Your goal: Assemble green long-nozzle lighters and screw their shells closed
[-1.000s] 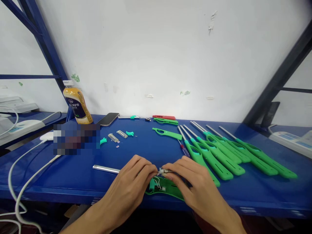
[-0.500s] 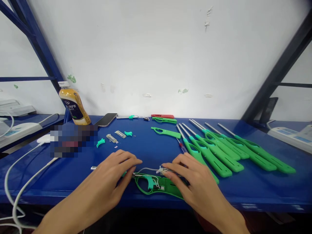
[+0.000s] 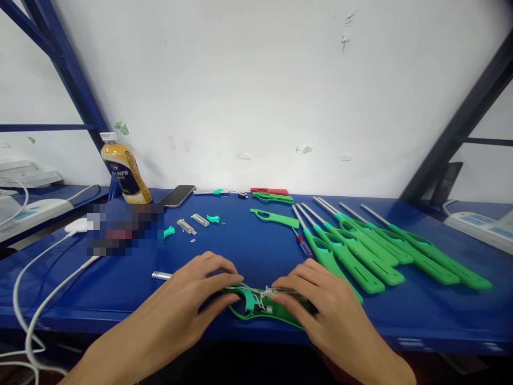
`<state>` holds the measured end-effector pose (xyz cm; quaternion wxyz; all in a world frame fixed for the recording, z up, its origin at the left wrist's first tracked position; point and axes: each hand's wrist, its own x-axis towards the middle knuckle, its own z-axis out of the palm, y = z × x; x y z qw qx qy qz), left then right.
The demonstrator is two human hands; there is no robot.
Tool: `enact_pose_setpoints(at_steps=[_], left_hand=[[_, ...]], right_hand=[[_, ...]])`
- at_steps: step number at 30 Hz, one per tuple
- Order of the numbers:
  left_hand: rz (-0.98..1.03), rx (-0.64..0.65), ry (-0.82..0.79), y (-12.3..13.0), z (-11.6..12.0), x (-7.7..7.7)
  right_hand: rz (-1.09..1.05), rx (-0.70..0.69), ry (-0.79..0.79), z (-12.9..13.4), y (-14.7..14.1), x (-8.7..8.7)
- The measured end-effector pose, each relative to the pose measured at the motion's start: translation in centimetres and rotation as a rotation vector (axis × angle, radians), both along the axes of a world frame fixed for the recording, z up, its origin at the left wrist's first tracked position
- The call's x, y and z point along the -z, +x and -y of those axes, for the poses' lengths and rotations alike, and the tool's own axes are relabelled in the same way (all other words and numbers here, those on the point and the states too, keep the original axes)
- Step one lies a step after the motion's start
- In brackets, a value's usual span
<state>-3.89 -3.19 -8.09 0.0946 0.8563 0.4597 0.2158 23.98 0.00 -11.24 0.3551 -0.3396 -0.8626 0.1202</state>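
In front of me on the blue table lies an opened green lighter casing (image 3: 286, 316), with a teal trigger (image 3: 249, 301) and white wires inside. My left hand (image 3: 202, 297) is closed on the front of the lighter, thumb and fingertips pinching near the trigger loop. Beyond that wrist sticks out the lighter's metal tube (image 3: 161, 275). My right hand (image 3: 315, 299) pinches a clear fuel tank (image 3: 269, 292), nozzle end to the left, at the casing's upper edge. Its fingers cover most of the tank.
Several assembled green lighters (image 3: 360, 262) lie to the right, beside a screwdriver (image 3: 303, 246). Clear tanks (image 3: 185, 226) and teal triggers (image 3: 213, 219) are at centre left. Behind them are casing halves (image 3: 274, 218) and a phone (image 3: 179, 195). A bottle (image 3: 125, 174) and white cables (image 3: 30, 315) stand left.
The fuel tank in my right hand has come down closer to the casing. My left fingertips have shifted right along the lighter, and the thin tube between the hands no longer arches up.
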Motion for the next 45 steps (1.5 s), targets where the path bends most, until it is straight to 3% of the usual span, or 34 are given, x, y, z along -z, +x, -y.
enact_pose_setpoints(at_steps=[18,36,45], left_hand=[[-0.053,0.071,0.127,0.8,-0.1,2.2],[-0.09,0.058,0.031,1.0,0.2,2.0],[-0.118,0.064,0.123,1.0,0.2,1.8]], right_hand=[[0.022,-0.037,-0.103,0.1,0.2,-0.3],[0.027,-0.049,-0.158,0.5,0.5,-0.6],[0.077,-0.041,-0.155,0.5,0.4,-0.8]])
